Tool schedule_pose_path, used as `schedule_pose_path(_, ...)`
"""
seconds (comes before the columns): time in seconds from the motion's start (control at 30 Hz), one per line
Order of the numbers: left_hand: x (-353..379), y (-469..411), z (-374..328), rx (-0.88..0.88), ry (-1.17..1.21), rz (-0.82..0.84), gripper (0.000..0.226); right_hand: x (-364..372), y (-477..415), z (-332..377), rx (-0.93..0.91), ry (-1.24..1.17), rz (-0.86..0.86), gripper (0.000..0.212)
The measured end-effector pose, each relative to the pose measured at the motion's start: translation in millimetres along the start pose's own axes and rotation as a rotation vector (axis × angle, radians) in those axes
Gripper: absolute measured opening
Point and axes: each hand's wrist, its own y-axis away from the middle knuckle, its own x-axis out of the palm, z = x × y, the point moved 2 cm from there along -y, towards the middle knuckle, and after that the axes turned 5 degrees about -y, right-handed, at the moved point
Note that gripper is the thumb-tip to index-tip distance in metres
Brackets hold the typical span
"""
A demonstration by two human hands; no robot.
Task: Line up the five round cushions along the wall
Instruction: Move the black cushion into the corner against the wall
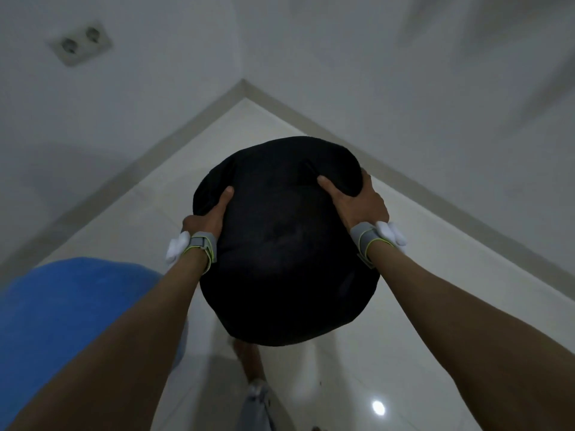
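Two cushions visible: your left hand and right hand clasp the round black fabric cushion between them above the floor corner; one round blue fabric cushion lies left.

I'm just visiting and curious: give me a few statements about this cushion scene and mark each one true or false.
1. Both hands grip the black cushion. True: the left hand and the right hand hold its opposite sides.
2. A red cushion lies at lower left. False: the cushion there is a blue cushion.
3. A double wall socket sits on the left wall. True.
4. The person faces the middle of a long wall. False: they face a room corner.
5. The wrists are bare. False: each carries a grey wrist strap.
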Motion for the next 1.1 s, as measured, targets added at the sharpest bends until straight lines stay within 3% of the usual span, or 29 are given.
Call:
schedule_pose_path(0.5, 31, -242, -258, 0.066, -0.067, -0.040, 0.124, 135, -246, 183, 0.039, -0.065, -0.005, 0.114)
schedule_pose_path(0.8, 75, -362, -333, 0.032, -0.053, -0.033, 0.126, 207, -377, 227, 0.042, -0.017, 0.059, 0.113)
schedule_pose_path(1.1, 121, -489, -363, -0.022, -0.110, -0.032, 0.133, 293, -482, 227, 0.109, 0.045, 0.076, 0.114)
